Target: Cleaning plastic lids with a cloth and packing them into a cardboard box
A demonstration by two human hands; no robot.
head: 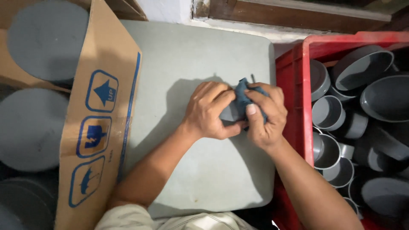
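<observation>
My left hand (209, 111) and my right hand (265, 116) meet over the middle of a pale grey tabletop (191, 59). Between them sits a small grey pipe fitting (232, 113), mostly hidden by my fingers. My left hand grips the fitting from the left. A dark blue cloth (243, 94) is pinched in my right hand and pressed against the fitting. The cloth's top end pokes up above my fingers.
A red plastic crate (294, 76) at the right holds several grey pipe caps and fittings (328, 111). A brown cardboard box flap (100, 115) with blue symbols stands at the left, with large grey round caps (47, 38) behind it. A wooden ledge runs along the back.
</observation>
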